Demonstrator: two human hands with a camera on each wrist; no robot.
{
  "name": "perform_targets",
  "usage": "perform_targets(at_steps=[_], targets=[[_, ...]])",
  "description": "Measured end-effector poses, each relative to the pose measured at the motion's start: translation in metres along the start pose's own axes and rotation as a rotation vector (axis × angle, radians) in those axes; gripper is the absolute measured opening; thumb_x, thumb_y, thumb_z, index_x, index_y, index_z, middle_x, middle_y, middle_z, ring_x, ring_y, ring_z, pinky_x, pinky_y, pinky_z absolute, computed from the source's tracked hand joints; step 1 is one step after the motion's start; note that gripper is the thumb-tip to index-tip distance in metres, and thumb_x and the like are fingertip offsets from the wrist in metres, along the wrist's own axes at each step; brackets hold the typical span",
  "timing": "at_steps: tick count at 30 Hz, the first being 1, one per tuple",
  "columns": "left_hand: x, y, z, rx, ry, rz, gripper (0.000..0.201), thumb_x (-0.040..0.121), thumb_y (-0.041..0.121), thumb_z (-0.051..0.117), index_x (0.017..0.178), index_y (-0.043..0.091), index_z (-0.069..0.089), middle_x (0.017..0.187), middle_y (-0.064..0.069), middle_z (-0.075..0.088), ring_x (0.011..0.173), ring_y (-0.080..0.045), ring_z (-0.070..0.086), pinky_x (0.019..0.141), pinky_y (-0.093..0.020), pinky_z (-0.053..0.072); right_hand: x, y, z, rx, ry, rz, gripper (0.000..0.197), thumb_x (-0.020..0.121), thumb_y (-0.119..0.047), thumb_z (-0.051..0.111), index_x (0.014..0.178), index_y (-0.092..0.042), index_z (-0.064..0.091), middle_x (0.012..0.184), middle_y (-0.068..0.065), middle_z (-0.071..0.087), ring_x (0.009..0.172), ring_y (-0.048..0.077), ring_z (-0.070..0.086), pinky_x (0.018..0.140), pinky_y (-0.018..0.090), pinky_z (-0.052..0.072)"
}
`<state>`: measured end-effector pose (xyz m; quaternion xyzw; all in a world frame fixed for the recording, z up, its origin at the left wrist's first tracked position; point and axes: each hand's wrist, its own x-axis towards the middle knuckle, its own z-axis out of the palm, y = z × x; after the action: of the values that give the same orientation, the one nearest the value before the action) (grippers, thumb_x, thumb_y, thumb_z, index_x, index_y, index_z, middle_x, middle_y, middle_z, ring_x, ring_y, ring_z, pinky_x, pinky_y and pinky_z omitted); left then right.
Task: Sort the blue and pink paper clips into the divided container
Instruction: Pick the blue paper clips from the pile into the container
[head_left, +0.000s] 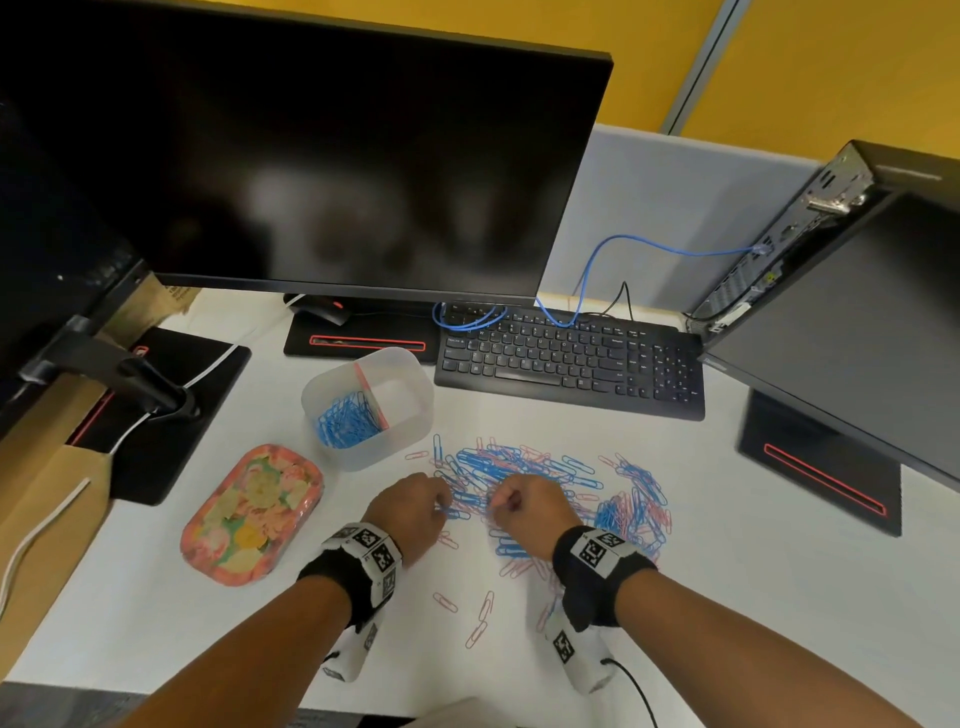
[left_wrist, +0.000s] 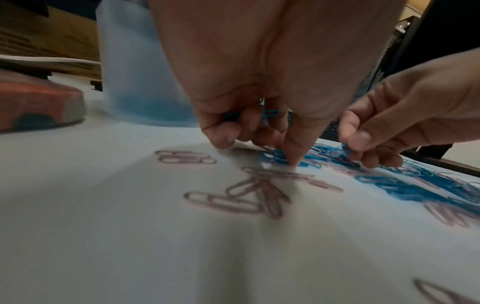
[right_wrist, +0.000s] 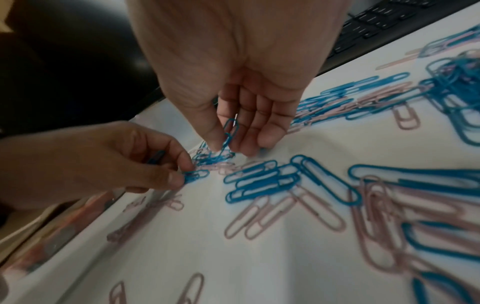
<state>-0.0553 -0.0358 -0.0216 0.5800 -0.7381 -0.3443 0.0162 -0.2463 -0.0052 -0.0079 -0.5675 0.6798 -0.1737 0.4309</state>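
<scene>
Blue and pink paper clips (head_left: 524, 467) lie mixed in a spread on the white table, with a second heap (head_left: 636, 506) to the right. The translucent divided container (head_left: 402, 441) stands behind and to the left, with blue clips (head_left: 345, 415) in its left compartment beside a pink divider. My left hand (head_left: 441, 506) pinches a blue clip (right_wrist: 194, 175) at the pile's near left edge and keeps more blue clips (left_wrist: 270, 113) under its curled fingers. My right hand (head_left: 501, 501) is close beside it, its thumb and fingers pinching a blue clip (right_wrist: 230, 131) lifted off the heap. Loose pink clips (left_wrist: 249, 191) lie nearer me.
A floral tin tray (head_left: 252, 514) sits left of my left hand. A black keyboard (head_left: 571, 358) lies behind the pile, under a large monitor (head_left: 337, 156). A computer tower (head_left: 831, 260) leans at the right, and a cardboard box (head_left: 41, 493) sits at the left edge.
</scene>
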Motion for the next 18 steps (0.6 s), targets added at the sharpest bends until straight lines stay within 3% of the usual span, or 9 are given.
perform_targets(at_steps=[3,5,8,11,13,15,18], targets=[[0.000,0.000,0.000,0.026,0.006,0.023,0.011,0.085,0.019,0.055,0.081,0.030,0.054,0.089,0.006,0.052,0.085,-0.015,0.055,0.074,-0.024,0.043,-0.001,0.002,-0.006,0.131,0.052,0.041,0.018,0.083,-0.006,0.065,0.074,-0.022,0.065,0.077,-0.004,0.068,0.067,0.003,0.059,0.061,0.006,0.045],[0.000,-0.001,-0.001,0.001,0.003,0.022,0.015,0.083,0.020,0.059,0.077,0.031,0.051,0.087,0.007,0.053,0.084,-0.015,0.055,0.073,-0.023,0.042,-0.001,0.002,-0.012,0.288,0.062,0.101,0.020,0.082,-0.002,0.065,0.074,-0.020,0.065,0.072,-0.006,0.069,0.067,0.006,0.062,0.060,0.015,0.046],[-0.002,-0.003,-0.003,-0.133,0.028,-0.001,0.014,0.080,0.020,0.065,0.074,0.028,0.056,0.084,0.007,0.061,0.080,-0.013,0.058,0.067,-0.019,0.041,-0.001,0.003,-0.021,0.573,0.034,0.212,0.024,0.082,0.012,0.056,0.092,-0.008,0.067,0.076,0.005,0.070,0.072,0.012,0.068,0.056,0.022,0.048],[-0.004,-0.003,-0.006,-0.300,0.068,-0.040,0.011,0.078,0.017,0.069,0.073,0.025,0.062,0.078,0.008,0.068,0.074,-0.006,0.061,0.066,-0.015,0.043,-0.001,0.007,-0.026,0.790,-0.010,0.292,0.031,0.085,0.015,0.047,0.105,0.000,0.065,0.089,0.017,0.070,0.071,0.018,0.069,0.058,0.025,0.052],[-0.002,-0.004,-0.007,-0.376,0.084,-0.064,0.013,0.077,0.014,0.068,0.077,0.026,0.064,0.075,0.009,0.069,0.071,-0.001,0.059,0.066,-0.014,0.041,-0.002,0.008,-0.028,0.856,-0.045,0.319,0.035,0.084,0.016,0.039,0.107,0.002,0.062,0.082,0.015,0.065,0.065,0.021,0.062,0.058,0.026,0.051],[0.000,-0.007,-0.009,-0.470,0.088,-0.092,0.017,0.080,0.011,0.063,0.084,0.027,0.066,0.084,0.009,0.069,0.077,-0.005,0.061,0.069,-0.013,0.042,-0.003,0.006,-0.030,0.866,-0.058,0.325,0.039,0.081,0.018,0.032,0.101,0.002,0.062,0.076,0.012,0.057,0.060,0.021,0.055,0.056,0.028,0.050],[0.001,-0.006,-0.016,-0.705,0.025,-0.139,0.019,0.088,0.003,0.057,0.092,0.018,0.067,0.088,0.006,0.065,0.075,-0.007,0.057,0.073,-0.016,0.042,-0.005,0.006,-0.031,0.781,-0.044,0.318,0.037,0.078,0.015,0.030,0.089,-0.001,0.060,0.071,0.011,0.052,0.053,0.019,0.051,0.049,0.026,0.045]])
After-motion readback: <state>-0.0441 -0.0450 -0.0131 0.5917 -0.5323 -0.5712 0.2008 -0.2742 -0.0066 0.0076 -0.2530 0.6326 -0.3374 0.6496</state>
